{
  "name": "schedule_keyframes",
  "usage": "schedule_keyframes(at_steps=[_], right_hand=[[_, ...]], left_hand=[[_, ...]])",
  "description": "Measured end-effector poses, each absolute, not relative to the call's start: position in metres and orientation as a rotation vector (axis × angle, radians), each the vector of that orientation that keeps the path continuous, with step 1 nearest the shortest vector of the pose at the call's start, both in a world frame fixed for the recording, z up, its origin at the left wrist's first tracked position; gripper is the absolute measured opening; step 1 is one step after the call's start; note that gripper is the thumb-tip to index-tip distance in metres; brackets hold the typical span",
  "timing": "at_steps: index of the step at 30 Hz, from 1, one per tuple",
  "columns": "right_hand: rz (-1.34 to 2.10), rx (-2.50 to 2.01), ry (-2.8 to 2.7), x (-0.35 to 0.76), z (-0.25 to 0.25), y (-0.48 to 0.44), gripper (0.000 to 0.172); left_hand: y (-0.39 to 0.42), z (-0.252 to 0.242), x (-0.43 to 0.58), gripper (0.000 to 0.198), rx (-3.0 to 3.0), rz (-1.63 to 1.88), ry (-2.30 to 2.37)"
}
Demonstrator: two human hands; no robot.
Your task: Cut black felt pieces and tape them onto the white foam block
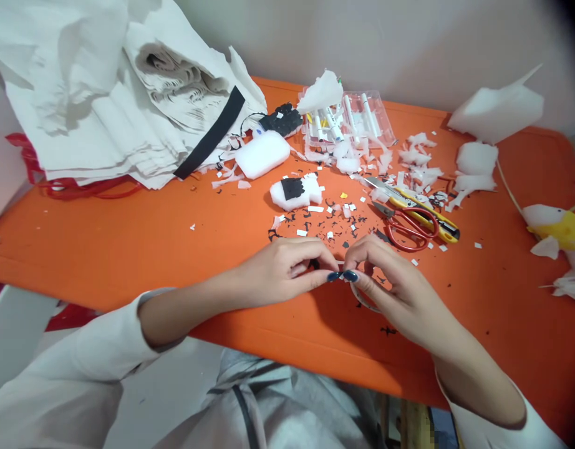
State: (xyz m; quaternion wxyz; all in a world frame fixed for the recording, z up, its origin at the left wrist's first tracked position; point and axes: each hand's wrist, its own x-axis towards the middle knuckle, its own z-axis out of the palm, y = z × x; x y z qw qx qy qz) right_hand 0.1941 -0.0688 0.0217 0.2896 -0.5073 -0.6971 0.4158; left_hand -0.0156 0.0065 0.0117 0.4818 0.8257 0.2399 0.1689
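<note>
Sleeves [91, 349]; pale scrap [342, 276] between left hand [290, 268] and right hand [402, 290]

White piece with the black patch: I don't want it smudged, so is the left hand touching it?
Apart. The head view shows a strip of orange tabletop between the left hand and the lower edge of the white piece.

Hands [292, 269] pinching tiny piece [342, 275], orange table [110, 249]

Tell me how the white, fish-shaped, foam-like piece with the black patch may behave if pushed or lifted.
The fish-shaped piece is probably light, because its puffy body resembles foam. Being thick, it may keep its shape, not flop. Lying flat on the orange table, it seems unlikely to roll.
</note>
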Motion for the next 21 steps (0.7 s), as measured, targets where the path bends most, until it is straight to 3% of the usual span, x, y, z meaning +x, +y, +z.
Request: schedule_keyframes(at_steps=[6, 9, 14, 17, 21], right_hand=[[0.916, -1.328, -2.025, 0.192, 0.02, -0.068, 0.009], [0.647, -1.353, -1.933, 0.187, 0.016, -0.07, 0.009], [0.164, -1.257, -1.933, 0.183, 0.01, -0.073, 0.024], [0.082, -1.238, -1.989, 0.182, 0.007, -0.074, 0.031], [0.12, -1.26, -1.967, 0.181, 0.007, -0.074, 0.028]], left_hand=[[0.001, 0.01, -0.013, 0.012, 1.707, 0.24, 0.666], [0.001, 0.007, -0.012, 0.014, 1.512, 0.273, 0.731], [0.001, 0.008, -0.009, 0.01, 1.367, 0.426, 0.788], [0.001, 0.009, -0.008, 0.009, 1.352, 0.493, 0.79], [-0.001, 0.006, -0.009, 0.008, 1.349, 0.516, 0.757]])
